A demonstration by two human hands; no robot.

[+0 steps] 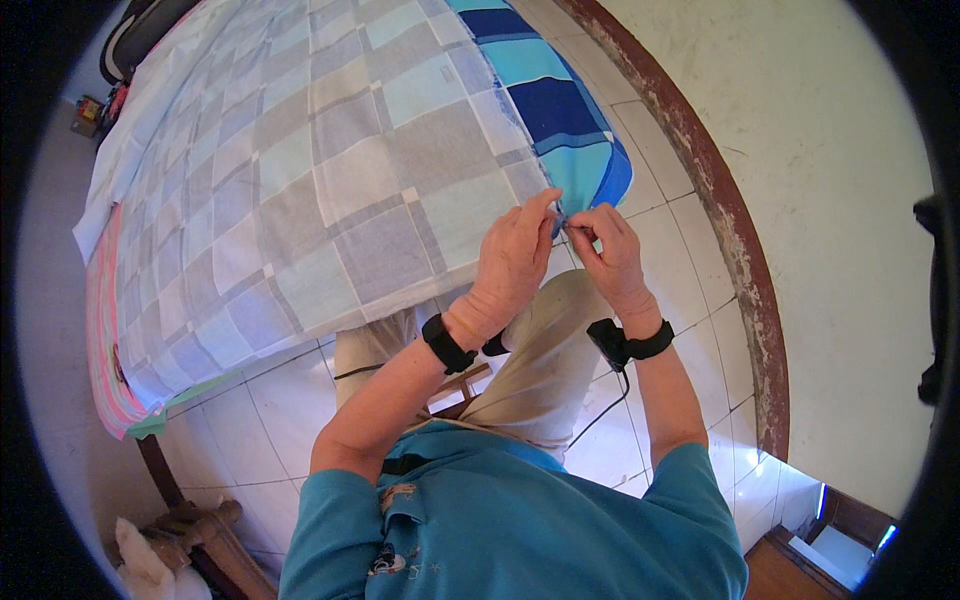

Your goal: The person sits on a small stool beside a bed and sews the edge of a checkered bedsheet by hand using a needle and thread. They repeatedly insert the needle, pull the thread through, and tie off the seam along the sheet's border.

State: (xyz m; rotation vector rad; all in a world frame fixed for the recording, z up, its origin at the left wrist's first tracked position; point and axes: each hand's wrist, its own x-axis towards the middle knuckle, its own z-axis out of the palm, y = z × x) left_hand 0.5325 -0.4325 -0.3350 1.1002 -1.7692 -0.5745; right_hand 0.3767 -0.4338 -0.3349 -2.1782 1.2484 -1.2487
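A large checked cloth (pixel 360 165) in pale grey, blue and mint spreads over a bed-like surface in front of me. Along its right edge shows a brighter strip of navy and turquoise checked fabric (pixel 559 116). My left hand (pixel 517 244) holds the near right corner of the cloth, thumb and forefinger at the frayed edge. Right beside it, my right hand (pixel 609 244) pinches the same edge between thumb and fingertips. Whether a small item such as a needle sits in that pinch is too small to tell. Both wrists wear black straps.
Pink striped fabric (pixel 105 330) shows beneath the cloth at left. A pale wall (pixel 840 247) with a worn red-brown base strip (pixel 720 202) curves along the right. White floor tiles (pixel 675 247) lie between. Wooden furniture (pixel 217 547) stands lower left, with a brown wooden piece (pixel 795 570) lower right.
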